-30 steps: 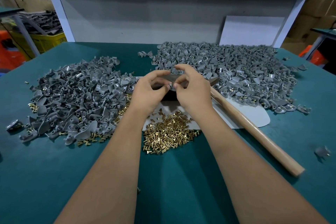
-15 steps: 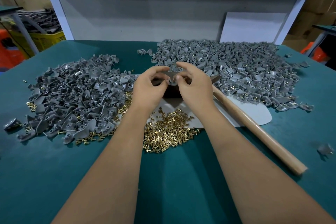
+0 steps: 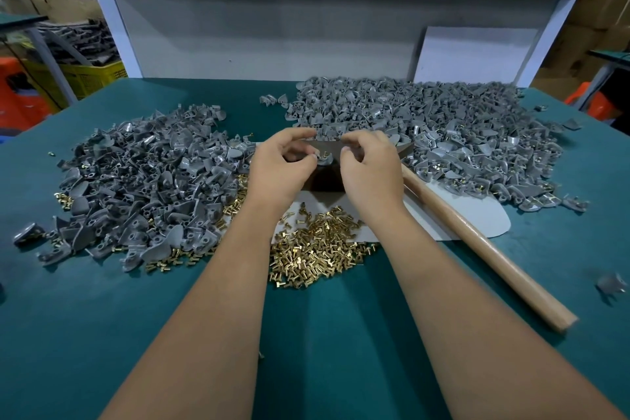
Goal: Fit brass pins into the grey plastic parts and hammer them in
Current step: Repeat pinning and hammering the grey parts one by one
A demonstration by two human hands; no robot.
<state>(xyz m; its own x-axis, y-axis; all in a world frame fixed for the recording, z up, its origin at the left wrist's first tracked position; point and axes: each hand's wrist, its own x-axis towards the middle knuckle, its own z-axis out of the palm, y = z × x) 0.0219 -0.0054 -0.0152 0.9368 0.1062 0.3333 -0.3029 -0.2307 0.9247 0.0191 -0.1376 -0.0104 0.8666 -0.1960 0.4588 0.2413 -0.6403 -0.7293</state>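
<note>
A green table [image 3: 102, 334] holds two large heaps of grey plastic parts, one on the left [image 3: 143, 187] and one at the back right [image 3: 443, 133]. A hammer [image 3: 477, 245] with a wooden handle lies at the right. A small heap of brass pins [image 3: 317, 249] sits near the middle. Above it, the left hand [image 3: 279, 170] pinches one grey part [image 3: 324, 158] with a pin standing in it on a dark block [image 3: 324, 177], while the right hand [image 3: 371, 167], fingers curled, hovers just beside it, seemingly holding nothing. The pin looks fitted; next, the right hand likely needs the hammer.
</note>
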